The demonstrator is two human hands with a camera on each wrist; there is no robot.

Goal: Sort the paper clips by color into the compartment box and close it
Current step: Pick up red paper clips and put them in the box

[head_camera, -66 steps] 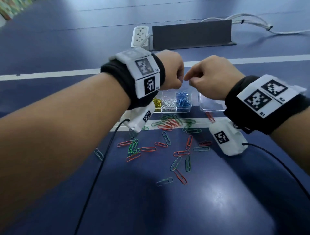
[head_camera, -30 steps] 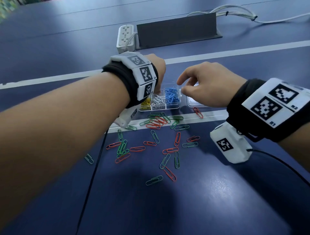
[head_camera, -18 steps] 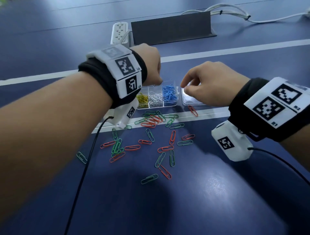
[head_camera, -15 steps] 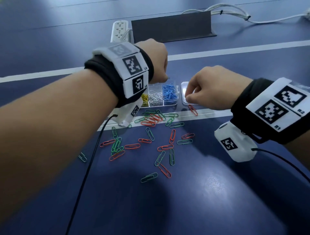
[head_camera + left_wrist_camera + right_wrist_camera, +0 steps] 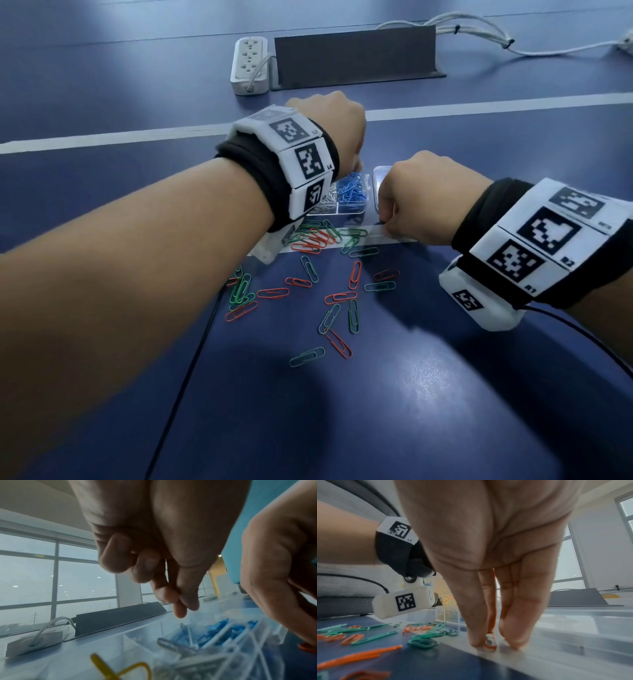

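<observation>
While my right hand [image 5: 421, 198] reaches down to the white line on the desk [image 5: 411, 394], its thumb and fingertips [image 5: 476, 641] pinch one orange paper clip [image 5: 490, 641] standing on end against the surface, just in front of the box lid [image 5: 382, 174].

Item: my left hand [image 5: 329, 126], held above the compartment box [image 5: 352, 210]; fingers curled, thumb and forefinger tips pressed together over the blue section; whether anything sits between them, I cannot tell.

Item: compartment box, clear plastic, open, on the desk beyond the loose pile. Contents by section: blue clips [image 5: 351, 192], white clips [image 5: 197, 661], yellow clips [image 5: 130, 669].

Item: loose clips [image 5: 318, 274], orange and green mixed, scattered on the desk nearer to me than the box; densest cluster lies touching the white line under my left wrist.

Item: white power strip [image 5: 249, 65] and dark angled panel [image 5: 356, 56], far side of the desk, side by side.

Item: tagged wristbands with black cables, one on each wrist.
</observation>
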